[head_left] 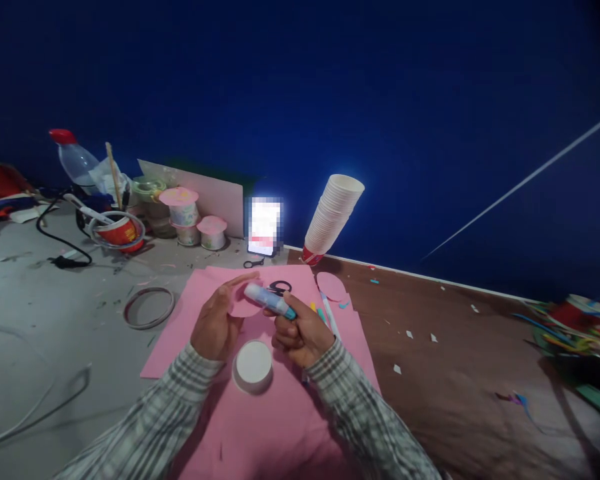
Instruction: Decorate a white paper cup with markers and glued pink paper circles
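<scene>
My left hand [217, 325] holds a pink paper piece [240, 303], its fingers closed round the edge. In my right hand [300, 330] is a glue stick [270, 300] with a pale blue body, its whitish end pointing left and touching or just over the pink piece. Below both hands a white paper cup [254, 365] stands on pink paper [280, 427]. Black-handled scissors [280, 288] lie behind the glue stick, partly hidden by it. A pink paper disc [331, 287] rests to the right.
A tall stack of paper cups [334, 213] leans near the blue wall. A bright phone [264, 227] stands beside it. Pink-topped cups [213, 232], a bottle [75, 160] and a tape ring [149, 308] are on the left. Coloured strips [575, 327] lie far right.
</scene>
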Motion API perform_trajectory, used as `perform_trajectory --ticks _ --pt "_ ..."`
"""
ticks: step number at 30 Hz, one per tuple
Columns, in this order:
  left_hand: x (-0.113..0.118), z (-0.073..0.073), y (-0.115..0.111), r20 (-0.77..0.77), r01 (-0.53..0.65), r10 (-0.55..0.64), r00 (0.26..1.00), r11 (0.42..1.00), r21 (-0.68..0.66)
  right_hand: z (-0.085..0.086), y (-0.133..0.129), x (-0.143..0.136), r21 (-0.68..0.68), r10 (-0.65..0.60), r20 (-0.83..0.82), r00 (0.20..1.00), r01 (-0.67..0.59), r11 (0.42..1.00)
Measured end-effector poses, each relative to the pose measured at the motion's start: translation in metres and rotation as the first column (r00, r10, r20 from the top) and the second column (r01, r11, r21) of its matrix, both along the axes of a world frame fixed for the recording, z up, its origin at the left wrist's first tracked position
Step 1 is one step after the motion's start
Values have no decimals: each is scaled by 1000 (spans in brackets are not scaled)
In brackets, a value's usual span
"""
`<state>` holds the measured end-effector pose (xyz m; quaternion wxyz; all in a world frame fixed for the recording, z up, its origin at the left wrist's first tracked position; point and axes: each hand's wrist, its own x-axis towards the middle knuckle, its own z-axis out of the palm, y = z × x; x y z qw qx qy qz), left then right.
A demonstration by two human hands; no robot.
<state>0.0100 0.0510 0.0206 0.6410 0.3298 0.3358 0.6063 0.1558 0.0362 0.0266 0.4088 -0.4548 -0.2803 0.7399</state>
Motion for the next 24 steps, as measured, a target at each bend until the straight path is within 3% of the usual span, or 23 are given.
perform_trajectory --ticks 3,6,10,13,17,24 --pt "-9 2 10 19 -67 66 998 998 14 6 2 10 -102 55 -177 983 -74 992" --pt "-18 -2 19 77 -92 95 992 994 -53 12 2 16 -98 5 -202 979 -25 995" --pt "-19 -9 22 177 -129 149 973 984 -120 17 -2 10 92 -171 -127 977 183 979" --pt "-13 -12 20 217 -118 144 966 985 -126 16 -5 2 217 -235 -135 963 260 941" --pt "-7 -13 16 218 -79 105 970 989 -122 14 -5 -5 177 -241 -212 947 280 944" --pt "2 -12 10 185 -43 52 981 998 -56 7 -5 -15 152 -159 -224 962 195 969"
